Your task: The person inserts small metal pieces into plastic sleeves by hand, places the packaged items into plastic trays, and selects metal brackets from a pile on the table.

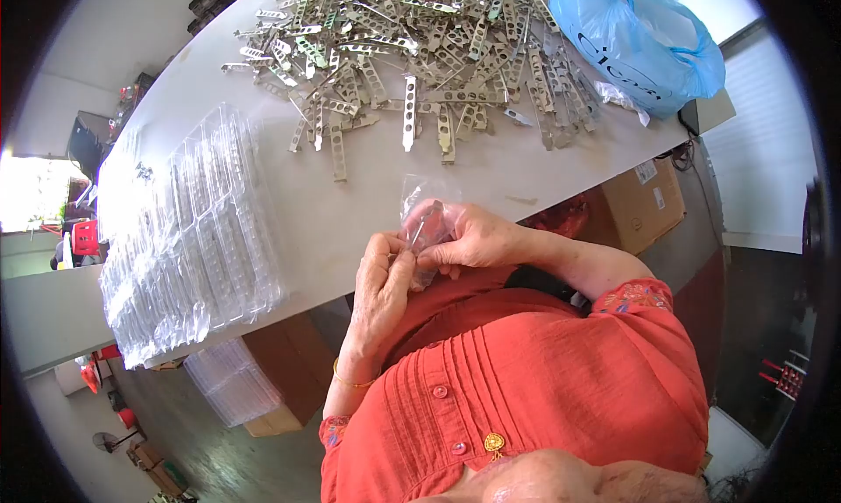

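Note:
Both hands meet at the table's front edge around a small clear plastic bag [425, 190]. Within or against the bag is a slim metal bracket [426, 222]; I cannot make out how far inside it is. My left hand [384, 279] is closed, its thumb and fingers pinching the lower end of the bag and bracket. From the other side my right hand [477, 238] grips the bag with bent fingers and thumb. Beyond them, a large heap of perforated metal brackets [410, 109] lies loose on the white table [307, 207].
Packed clear plastic trays [197, 236] lie on the table at left. A blue plastic bag [631, 43] sits at the far right. Below the table are a cardboard box [644, 207] at right and another box with clear trays [232, 380] at left.

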Motion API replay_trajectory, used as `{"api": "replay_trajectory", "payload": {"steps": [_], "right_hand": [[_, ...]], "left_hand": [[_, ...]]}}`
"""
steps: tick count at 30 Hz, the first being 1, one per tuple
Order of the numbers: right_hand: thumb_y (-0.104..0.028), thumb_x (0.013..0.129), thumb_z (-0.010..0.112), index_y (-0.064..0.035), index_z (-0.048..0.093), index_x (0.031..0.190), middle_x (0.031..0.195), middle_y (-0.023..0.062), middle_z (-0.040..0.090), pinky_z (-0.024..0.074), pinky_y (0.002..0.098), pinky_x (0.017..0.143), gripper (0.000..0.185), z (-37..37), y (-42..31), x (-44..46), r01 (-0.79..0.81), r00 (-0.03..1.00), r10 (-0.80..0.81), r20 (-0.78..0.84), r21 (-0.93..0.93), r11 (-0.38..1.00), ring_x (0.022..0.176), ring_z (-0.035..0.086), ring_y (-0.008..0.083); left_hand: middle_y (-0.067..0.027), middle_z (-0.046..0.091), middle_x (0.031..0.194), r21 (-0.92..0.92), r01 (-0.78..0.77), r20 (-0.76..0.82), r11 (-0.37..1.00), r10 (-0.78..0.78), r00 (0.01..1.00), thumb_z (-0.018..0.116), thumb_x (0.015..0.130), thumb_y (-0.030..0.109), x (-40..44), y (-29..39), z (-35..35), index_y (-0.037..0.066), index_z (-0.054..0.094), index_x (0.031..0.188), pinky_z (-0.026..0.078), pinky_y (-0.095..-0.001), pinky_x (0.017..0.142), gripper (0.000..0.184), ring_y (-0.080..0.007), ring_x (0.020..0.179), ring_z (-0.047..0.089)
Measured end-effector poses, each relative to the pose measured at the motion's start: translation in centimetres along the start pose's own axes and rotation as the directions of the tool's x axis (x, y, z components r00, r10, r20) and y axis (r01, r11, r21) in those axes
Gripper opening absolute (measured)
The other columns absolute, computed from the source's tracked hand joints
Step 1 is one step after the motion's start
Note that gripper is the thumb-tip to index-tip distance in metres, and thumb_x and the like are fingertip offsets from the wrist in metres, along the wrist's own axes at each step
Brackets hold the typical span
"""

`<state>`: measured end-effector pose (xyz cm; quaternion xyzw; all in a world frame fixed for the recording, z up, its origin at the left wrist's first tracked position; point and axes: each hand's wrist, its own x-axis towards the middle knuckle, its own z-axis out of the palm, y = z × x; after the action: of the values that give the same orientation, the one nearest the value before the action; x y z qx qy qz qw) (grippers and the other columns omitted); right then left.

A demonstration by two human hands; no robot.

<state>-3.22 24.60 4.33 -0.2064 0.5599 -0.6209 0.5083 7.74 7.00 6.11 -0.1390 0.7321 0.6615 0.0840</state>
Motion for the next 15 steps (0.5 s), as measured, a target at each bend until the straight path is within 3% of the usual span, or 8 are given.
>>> {"api": "replay_trajectory", "payload": {"steps": [4,7,9,13,15], "right_hand": [[-0.014,0.094,0.07,-0.0076,0.049,0.128,0.091,0.0017,0.066,0.0495,0.0222,0.058,0.04,0.6,0.0,0.3,-0.003,0.999,0.002,0.038,0.025,1.0,0.067,0.058,0.007],[-0.016,0.088,0.077,-0.0071,0.052,0.125,0.089,0.0015,0.066,0.0495,0.0223,0.055,0.045,1.3,-0.2,0.2,-0.025,0.999,0.022,0.025,0.135,0.991,0.065,0.059,0.0072],[-0.015,0.087,0.077,-0.0076,0.053,0.127,0.088,0.0006,0.065,0.0499,0.0223,0.054,0.046,1.7,-0.1,0.3,-0.002,1.0,0.003,-0.004,0.149,0.989,0.066,0.059,0.0075],[-0.017,0.088,0.077,-0.0078,0.054,0.129,0.089,0.0,0.065,0.0503,0.023,0.054,0.047,1.8,0.5,0.7,0.048,0.999,-0.05,0.006,0.16,0.986,0.066,0.06,0.0081],[-0.021,0.089,0.077,-0.0077,0.056,0.129,0.096,0.001,0.066,0.0523,0.0242,0.06,0.047,1.4,0.0,0.6,-0.029,0.997,0.022,0.078,0.094,0.995,0.076,0.061,0.0087]], "left_hand": [[-0.0049,0.061,0.092,-0.044,0.066,-0.052,0.997,-0.068,0.996,0.048,0.099,0.012,-0.2,1.1,0.6,0.001,0.053,0.109,0.047,-0.0237,0.065,0.016,-0.0076,0.074,0.054],[-0.0108,0.063,0.096,-0.112,0.08,-0.049,0.99,-0.086,0.995,0.051,0.101,0.014,0.0,0.8,0.8,-0.001,0.052,0.11,0.051,-0.0293,0.075,0.018,-0.0147,0.081,0.061],[-0.0052,0.062,0.099,0.048,-0.169,-0.035,0.984,0.171,0.985,0.049,0.104,0.012,0.6,-1.7,0.9,0.002,0.051,0.123,0.049,-0.0221,0.071,0.021,-0.0074,0.082,0.057],[-0.0017,0.062,0.098,0.218,-0.204,-0.049,0.954,0.22,0.974,0.051,0.105,0.013,0.7,-3.0,0.3,0.002,0.057,0.115,0.047,-0.0207,0.069,0.016,-0.0062,0.081,0.056],[-0.0015,0.061,0.095,0.191,-0.149,-0.076,0.97,0.166,0.983,0.053,0.104,0.012,0.5,-2.4,0.4,0.001,0.059,0.11,0.047,-0.0216,0.068,0.014,-0.0065,0.079,0.055]]}}
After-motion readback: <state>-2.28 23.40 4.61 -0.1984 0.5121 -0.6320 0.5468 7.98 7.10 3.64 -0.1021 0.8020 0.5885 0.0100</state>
